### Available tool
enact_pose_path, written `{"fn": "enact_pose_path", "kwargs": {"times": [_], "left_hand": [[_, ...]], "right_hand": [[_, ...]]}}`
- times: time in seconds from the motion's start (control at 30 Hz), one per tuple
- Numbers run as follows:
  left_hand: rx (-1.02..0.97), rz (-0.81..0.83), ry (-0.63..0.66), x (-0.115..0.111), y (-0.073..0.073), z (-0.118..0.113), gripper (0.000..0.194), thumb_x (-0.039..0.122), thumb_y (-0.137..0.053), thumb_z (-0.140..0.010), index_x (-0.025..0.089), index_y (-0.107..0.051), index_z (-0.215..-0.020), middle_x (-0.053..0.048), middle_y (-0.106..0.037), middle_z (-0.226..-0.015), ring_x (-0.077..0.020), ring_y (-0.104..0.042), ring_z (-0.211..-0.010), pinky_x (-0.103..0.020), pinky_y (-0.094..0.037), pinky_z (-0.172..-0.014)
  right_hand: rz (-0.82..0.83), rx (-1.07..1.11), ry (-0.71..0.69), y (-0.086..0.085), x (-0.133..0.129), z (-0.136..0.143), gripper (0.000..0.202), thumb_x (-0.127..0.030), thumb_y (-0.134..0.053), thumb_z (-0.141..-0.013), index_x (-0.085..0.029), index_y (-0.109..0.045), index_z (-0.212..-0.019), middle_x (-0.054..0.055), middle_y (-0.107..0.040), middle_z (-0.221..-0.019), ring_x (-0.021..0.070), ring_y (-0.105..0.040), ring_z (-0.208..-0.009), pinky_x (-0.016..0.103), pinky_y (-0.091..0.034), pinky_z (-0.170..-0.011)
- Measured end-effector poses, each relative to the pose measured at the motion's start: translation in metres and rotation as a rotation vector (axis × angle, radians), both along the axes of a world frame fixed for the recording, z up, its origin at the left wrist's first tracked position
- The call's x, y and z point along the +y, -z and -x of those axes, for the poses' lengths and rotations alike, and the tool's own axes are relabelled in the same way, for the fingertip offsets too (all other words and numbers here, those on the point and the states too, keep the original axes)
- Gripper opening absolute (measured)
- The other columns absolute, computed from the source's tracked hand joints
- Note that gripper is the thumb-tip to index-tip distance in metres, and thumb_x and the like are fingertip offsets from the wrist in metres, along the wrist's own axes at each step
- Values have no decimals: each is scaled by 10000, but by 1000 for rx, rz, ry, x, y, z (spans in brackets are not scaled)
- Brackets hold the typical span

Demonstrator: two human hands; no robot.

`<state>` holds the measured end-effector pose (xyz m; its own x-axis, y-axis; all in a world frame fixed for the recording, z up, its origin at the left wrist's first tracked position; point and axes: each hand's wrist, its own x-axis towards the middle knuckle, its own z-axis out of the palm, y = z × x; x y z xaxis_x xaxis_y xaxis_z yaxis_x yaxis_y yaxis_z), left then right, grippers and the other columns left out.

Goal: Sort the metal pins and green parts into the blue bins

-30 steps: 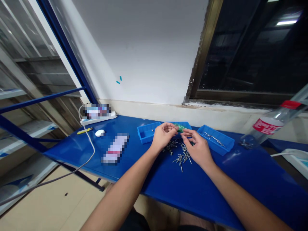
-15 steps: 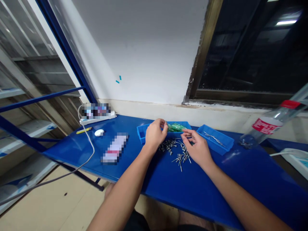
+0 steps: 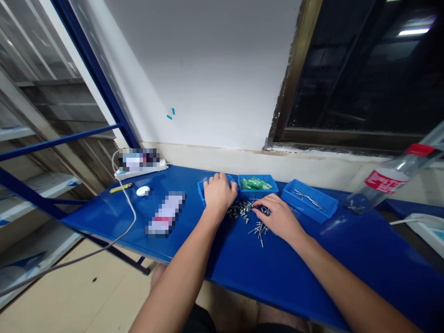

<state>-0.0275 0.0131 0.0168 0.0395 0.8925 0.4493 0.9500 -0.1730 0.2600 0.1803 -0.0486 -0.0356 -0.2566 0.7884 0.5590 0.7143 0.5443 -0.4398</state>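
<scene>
Hands on blue bench [image 3: 243,263], left hand [image 3: 218,194] flat over left bin [image 3: 203,189], holding nothing, right hand [image 3: 277,217] fingering loose pins [image 3: 248,212], grip unclear.

Blue table [image 3: 277,273] with three blue bins [image 3: 308,200], loose metal pins [image 3: 258,226], power strip [image 3: 140,172], bottle [image 3: 388,182].

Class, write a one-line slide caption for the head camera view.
Left hand over the left blue bin, right hand on the loose metal pins on a blue table.

Three blue bins [image 3: 255,190], two hands [image 3: 218,194], one plastic bottle [image 3: 388,181], one power strip [image 3: 140,172], one heap of metal pins [image 3: 249,213].
</scene>
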Motion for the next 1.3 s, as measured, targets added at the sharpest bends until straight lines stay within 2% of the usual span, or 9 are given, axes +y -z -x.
{"fn": "enact_pose_path", "kwargs": {"times": [0.1,0.2,0.33,0.4,0.47,0.67,0.87,1.1,1.3], "left_hand": [[-95,-112,243,-3,2,-8,139,292,-517,-995,185,-607,-986,-120,-684,-1017,-284,-631,-1013,-424,-455,-939],[-199,-134,505,-9,5,-18,108,273,-517,-1007,197,-591,-985,-80,-671,-987,-229,-629,-961,-350,-483,-881],[-255,-52,679,-15,9,-29,129,270,-519,-1017,197,-594,-943,-67,-680,-960,-207,-641,-916,-322,-500,-834],[-252,-26,698,-15,11,-31,163,278,-506,-1028,192,-602,-926,-72,-687,-953,-212,-648,-917,-326,-504,-829],[-252,-13,706,-15,12,-31,160,261,-504,-1024,188,-614,-934,-73,-697,-955,-213,-654,-911,-328,-508,-827],[-268,29,801,-14,12,-30,148,196,-565,-955,171,-681,-1045,-86,-741,-1049,-212,-687,-951,-322,-535,-868],[-249,123,849,-13,16,-33,291,258,-661,-924,150,-722,-1188,-91,-768,-1028,-198,-711,-861,-305,-557,-805],[-252,165,817,-10,18,-33,229,265,-654,-966,181,-776,-1141,-80,-803,-983,-204,-737,-836,-307,-564,-806],[-332,106,791,-9,18,-33,267,262,-599,-1009,184,-767,-1201,-89,-801,-1135,-203,-746,-908,-325,-578,-875]], "right_hand": [[37,-40,-1,4,2,0,85,-218,-701,-928,-254,-770,-962,67,-756,-952,263,-698,-962,399,-577,-869],[38,-45,29,5,2,0,112,-175,-680,-903,-247,-753,-947,74,-753,-978,264,-703,-957,401,-576,-866],[15,99,85,2,3,-2,183,-141,-625,-880,-229,-717,-1012,59,-755,-967,238,-710,-859,381,-579,-816],[4,201,123,0,4,-2,198,-170,-619,-890,-218,-713,-1057,61,-744,-971,209,-695,-769,360,-586,-754],[1,290,142,-1,4,-2,207,-213,-624,-904,-212,-721,-1087,72,-732,-994,200,-692,-765,346,-602,-729],[75,566,74,-1,6,-4,227,-312,-644,-935,-216,-761,-1104,98,-704,-1130,217,-734,-950,364,-644,-864],[129,669,122,1,10,-8,251,-424,-730,-914,-199,-767,-1020,103,-753,-1061,235,-744,-915,383,-644,-818],[230,901,77,-3,5,0,335,-456,-834,-831,-179,-727,-986,96,-781,-920,243,-772,-860,420,-650,-858],[198,874,96,-4,5,-1,354,-489,-814,-844,-185,-724,-1002,109,-780,-967,256,-767,-890,440,-658,-841]]}}
